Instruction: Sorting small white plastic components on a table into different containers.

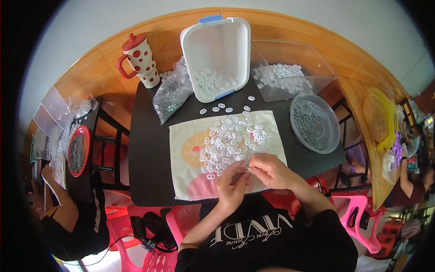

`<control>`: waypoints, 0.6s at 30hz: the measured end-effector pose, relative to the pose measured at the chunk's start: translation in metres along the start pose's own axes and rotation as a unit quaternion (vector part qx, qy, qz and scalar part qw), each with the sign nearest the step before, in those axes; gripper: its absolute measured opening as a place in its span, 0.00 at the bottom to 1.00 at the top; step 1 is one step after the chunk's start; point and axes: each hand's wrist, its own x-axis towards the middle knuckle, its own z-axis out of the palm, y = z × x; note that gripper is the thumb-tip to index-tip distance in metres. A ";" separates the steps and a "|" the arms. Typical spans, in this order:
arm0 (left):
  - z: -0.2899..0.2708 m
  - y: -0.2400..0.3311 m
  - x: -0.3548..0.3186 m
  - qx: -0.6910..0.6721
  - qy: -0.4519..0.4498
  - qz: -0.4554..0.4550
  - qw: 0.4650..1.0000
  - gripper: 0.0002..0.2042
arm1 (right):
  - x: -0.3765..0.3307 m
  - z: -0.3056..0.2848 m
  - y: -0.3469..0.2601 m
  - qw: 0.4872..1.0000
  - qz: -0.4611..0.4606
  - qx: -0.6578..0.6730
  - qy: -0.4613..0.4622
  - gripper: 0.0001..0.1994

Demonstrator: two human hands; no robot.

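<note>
Over the near edge of a cream cloth (183, 136), my left hand (232, 185) and my right hand (270, 170) meet with their fingertips pinched together. Between them is something small, mostly covered by the fingers, that I cannot make out. Just beyond my hands a loose heap of small white oval plastic pieces with two holes (226, 147) is spread over the cloth. A round clear tub (336, 132) of small grey metal parts (309, 122) stands to the right of the cloth.
A white bin (215, 50) with white pieces inside lies tipped at the back. Beside it are a clear box (294, 52) with more pieces, a plastic bag (172, 93) of grey parts and a red-dotted tumbler (142, 63). Another person's arm (61, 197) is at the left table.
</note>
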 end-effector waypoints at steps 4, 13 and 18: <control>-0.001 -0.001 0.000 0.037 -0.018 0.002 0.999 0.18 | -0.002 -0.002 0.005 1.000 -0.006 -0.007 -0.014 0.03; -0.002 0.000 0.001 0.050 -0.021 -0.025 0.998 0.19 | 0.000 -0.012 -0.007 0.994 0.023 0.091 0.060 0.09; 0.000 0.001 0.002 0.061 -0.017 -0.017 0.998 0.18 | 0.002 -0.005 -0.005 0.998 -0.009 0.048 0.040 0.11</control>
